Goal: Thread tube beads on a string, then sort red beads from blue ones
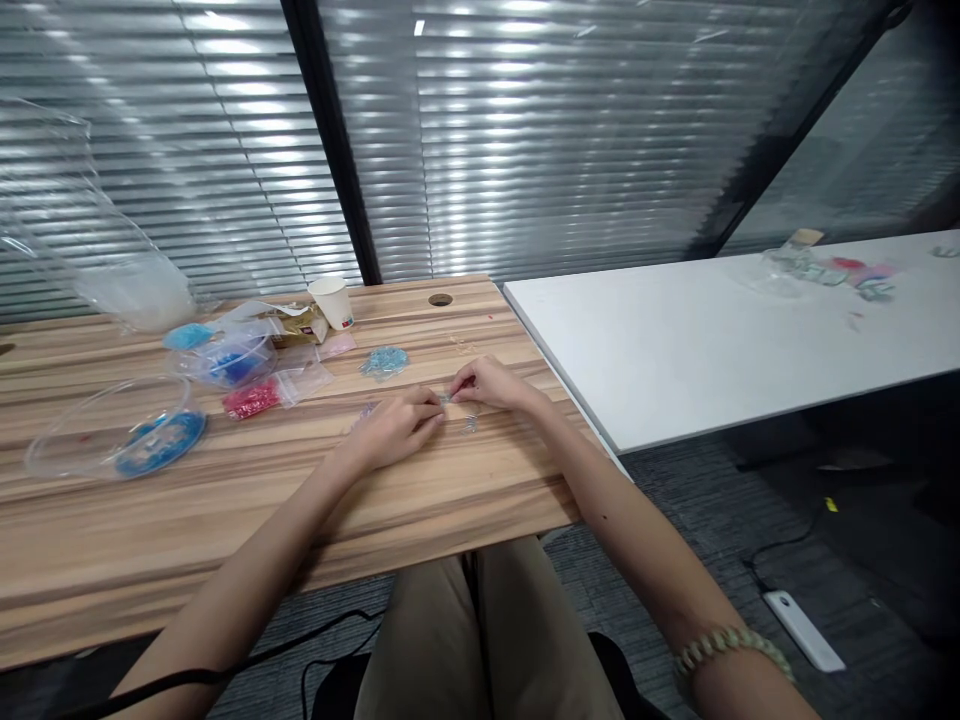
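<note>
My left hand (399,428) rests low over the wooden table, fingers curled together at the tips. Facing it, my right hand (489,384) pinches with thumb and forefinger. Between the two sets of fingertips shows a tiny pale blue-green piece (444,398), too small to name. Just below my right hand lie small silvery pieces (471,423). A few purplish bits (363,413) are partly hidden behind my left hand. Farther back are a small heap of light-blue beads (385,361) and some thin gold-coloured pieces (463,345).
Left on the wooden table (247,520) are a bag of red beads (252,399), a clear tub (225,355), a round clear lid or dish (56,425) with blue beads (161,443), and a paper cup (331,303). A white table (645,350) adjoins on the right.
</note>
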### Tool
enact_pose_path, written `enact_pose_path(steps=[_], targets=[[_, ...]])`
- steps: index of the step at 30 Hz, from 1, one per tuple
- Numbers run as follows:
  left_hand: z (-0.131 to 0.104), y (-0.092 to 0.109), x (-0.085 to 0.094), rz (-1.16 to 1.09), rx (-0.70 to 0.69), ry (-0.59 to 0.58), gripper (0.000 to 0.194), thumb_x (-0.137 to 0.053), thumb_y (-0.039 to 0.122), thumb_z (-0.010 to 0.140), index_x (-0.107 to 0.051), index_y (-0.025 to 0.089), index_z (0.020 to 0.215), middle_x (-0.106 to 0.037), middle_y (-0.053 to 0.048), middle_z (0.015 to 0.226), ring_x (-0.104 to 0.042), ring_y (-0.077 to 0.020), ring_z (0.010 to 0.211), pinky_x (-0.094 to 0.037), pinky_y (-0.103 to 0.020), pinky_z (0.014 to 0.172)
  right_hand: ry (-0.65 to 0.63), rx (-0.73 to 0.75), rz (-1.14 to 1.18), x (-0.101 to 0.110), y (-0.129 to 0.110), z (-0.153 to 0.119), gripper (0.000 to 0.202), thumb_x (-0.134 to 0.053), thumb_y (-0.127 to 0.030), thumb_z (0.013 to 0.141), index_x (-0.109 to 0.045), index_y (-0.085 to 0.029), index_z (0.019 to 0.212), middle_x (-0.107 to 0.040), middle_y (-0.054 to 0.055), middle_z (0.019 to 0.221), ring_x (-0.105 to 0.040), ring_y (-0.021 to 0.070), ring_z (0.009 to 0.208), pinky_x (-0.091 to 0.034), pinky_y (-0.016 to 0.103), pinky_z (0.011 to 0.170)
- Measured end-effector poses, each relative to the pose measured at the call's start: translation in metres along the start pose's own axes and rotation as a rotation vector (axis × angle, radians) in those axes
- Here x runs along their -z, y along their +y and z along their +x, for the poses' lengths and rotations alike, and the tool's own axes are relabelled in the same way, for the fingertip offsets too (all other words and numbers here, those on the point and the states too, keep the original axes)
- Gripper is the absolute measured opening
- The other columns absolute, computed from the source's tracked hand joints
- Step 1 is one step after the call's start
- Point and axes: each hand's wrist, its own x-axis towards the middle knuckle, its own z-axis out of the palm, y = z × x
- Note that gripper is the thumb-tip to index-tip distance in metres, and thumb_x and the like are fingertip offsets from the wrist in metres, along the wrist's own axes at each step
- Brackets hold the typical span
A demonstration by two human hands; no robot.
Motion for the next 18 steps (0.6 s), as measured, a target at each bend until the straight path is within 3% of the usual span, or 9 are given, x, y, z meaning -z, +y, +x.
enact_pose_path(steps=[18], targets=[[0.001, -0.007, -0.01, 0.058, 0.038, 0.039, 0.034, -0.032, 0.026, 0.094, -0.062, 0.015, 0.105, -0.057, -0.01, 0.108, -0.055, -0.0204, 0.096, -0.044, -0.034, 0.087, 0.094, 0.027, -0.16, -0.012, 0.0, 0.006, 0.017, -0.059, -0.013, 0.077, -0.072, -0.014, 0.087, -0.071, 0.008, 0.087, -0.062, 0.017, 0.078, -0.043, 0.024, 0.071]])
